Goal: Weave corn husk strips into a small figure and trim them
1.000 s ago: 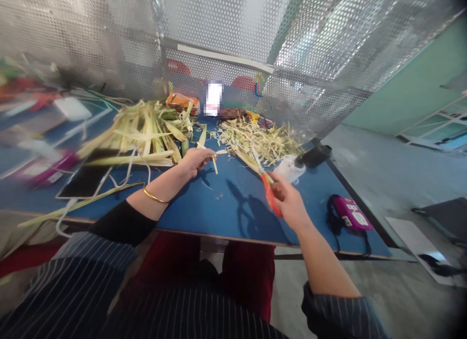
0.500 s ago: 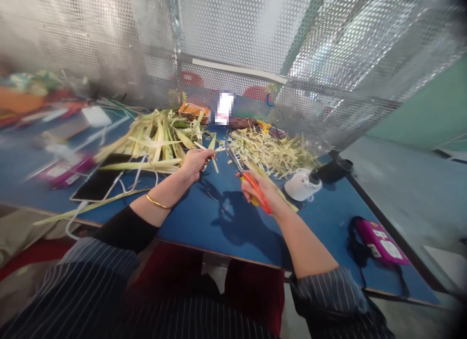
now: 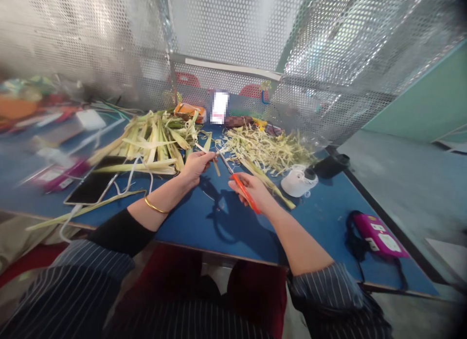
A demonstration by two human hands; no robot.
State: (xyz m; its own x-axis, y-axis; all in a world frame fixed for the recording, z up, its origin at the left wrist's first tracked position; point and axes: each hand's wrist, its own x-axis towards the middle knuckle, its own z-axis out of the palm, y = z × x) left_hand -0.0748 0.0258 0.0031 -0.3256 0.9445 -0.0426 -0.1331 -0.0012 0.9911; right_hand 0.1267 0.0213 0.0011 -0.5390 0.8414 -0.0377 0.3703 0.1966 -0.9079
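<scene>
My left hand (image 3: pixel 199 166) pinches some pale dried-leaf strips (image 3: pixel 217 168) between thumb and fingers, their ends poking out past the fingertips. My right hand (image 3: pixel 253 188) is wrapped around the red handles of a pair of scissors (image 3: pixel 245 192). The blades point up and left, their tips at the strips by my left fingertips. Whether the blades touch a strip is too small to tell. Behind my left hand lies a heap of long pale green leaves (image 3: pixel 155 137). Beyond the scissors spreads a pile of short, thin trimmings (image 3: pixel 268 147).
On the blue table (image 3: pixel 182 222) a phone (image 3: pixel 95 181) with a white cable lies at left. A white thread spool (image 3: pixel 297 182) and a black cylinder (image 3: pixel 332 166) stand at right, near a magenta device (image 3: pixel 379 236) with a black strap. A perforated metal screen (image 3: pixel 226 32) rises behind.
The scissors have come closer to my left fingertips, and their blades and handles look nearer together. My left hand keeps its pinch on the strips. The whole view has shifted slightly.
</scene>
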